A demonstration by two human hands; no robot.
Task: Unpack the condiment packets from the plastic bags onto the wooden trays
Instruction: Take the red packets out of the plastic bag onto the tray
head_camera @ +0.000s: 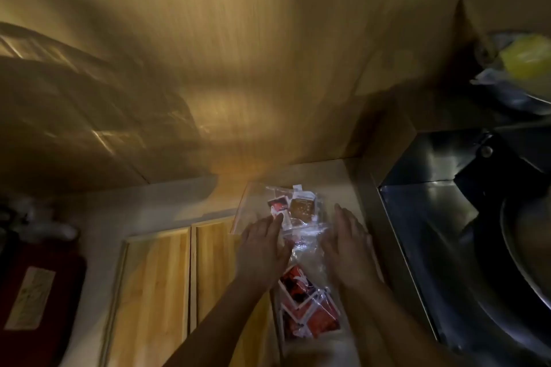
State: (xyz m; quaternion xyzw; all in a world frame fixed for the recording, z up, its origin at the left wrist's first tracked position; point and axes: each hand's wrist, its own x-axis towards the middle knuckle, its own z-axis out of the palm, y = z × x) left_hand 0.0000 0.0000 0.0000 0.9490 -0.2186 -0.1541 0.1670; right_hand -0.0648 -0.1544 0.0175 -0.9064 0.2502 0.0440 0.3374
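Dim, warm light fell across a pale counter (pixel 328 176) backed by a wood-grain wall, with a steel sink (pixel 447 232) to the right and a dark red case (pixel 38 286) at the far left. Two wooden trays (pixel 155 292) lay side by side on the counter, both bare in what showed of them. Just right of them sat two clear plastic bags: a far bag (pixel 256 205) holding red and brown condiment packets (pixel 302 207), and a near bag (pixel 310 262) with red packets (pixel 310 316) bunched at its lower end.

The left hand (pixel 262 250) and the right hand (pixel 347 247) lay palm down on either side of the near bag's crumpled mouth, fingers extended and loosely spread. Neither had clearly closed on the film; blur left it uncertain whether the fingertips touched it.

The step appeared to be opening a bag, with unpacking barely begun. To do it well, each hand should pinch one lip of the mouth and pull apart evenly, keeping the bag flat so the packets do not spill toward the sink. Then tipping or lifting the packets leftward onto the nearer tray would keep the travel short.
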